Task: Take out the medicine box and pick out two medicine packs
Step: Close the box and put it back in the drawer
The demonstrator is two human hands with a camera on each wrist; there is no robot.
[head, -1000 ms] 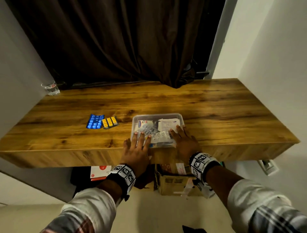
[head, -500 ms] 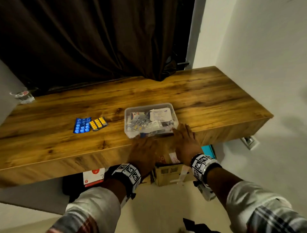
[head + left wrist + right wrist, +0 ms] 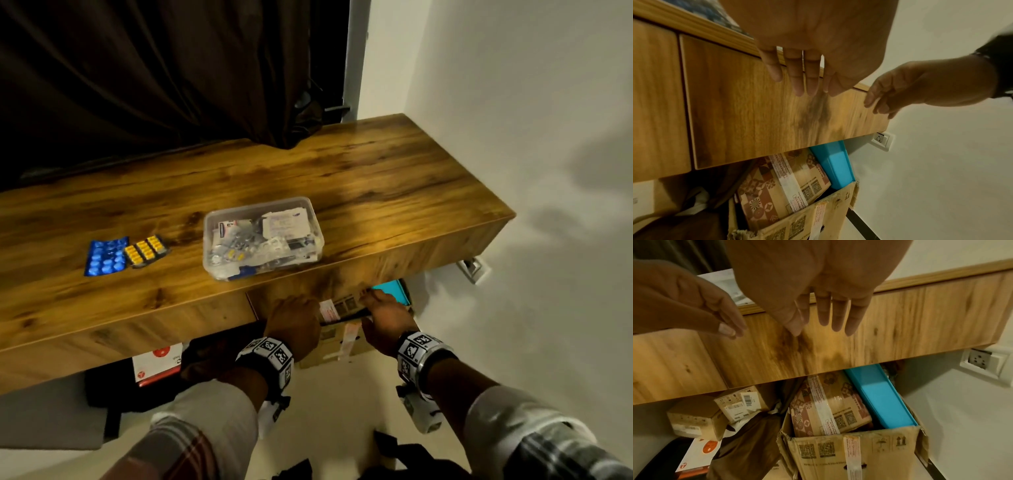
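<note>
A clear plastic medicine box (image 3: 262,236), full of blister packs and sachets, sits near the front edge of the wooden desk (image 3: 394,178). Left of it lie two packs side by side: a blue pill pack (image 3: 105,255) and a yellow pill pack (image 3: 146,250). Both my hands are below the desk top, in front of the wooden drawer front (image 3: 764,116). My left hand (image 3: 293,323) and my right hand (image 3: 385,313) have straight fingers (image 3: 799,78) (image 3: 835,316) and hold nothing. Whether the fingertips touch the drawer front is unclear.
Under the desk stands an open cardboard carton (image 3: 855,449) with a patterned parcel (image 3: 826,404) and a blue box (image 3: 881,397) inside. Smaller boxes (image 3: 696,417) and dark fabric lie to its left. A wall socket (image 3: 980,363) is on the right wall. A dark curtain (image 3: 154,68) hangs behind the desk.
Both hands left the medicine box, moved back over the desk edge and dropped in front of the drawer front. The head view turned right and down.
</note>
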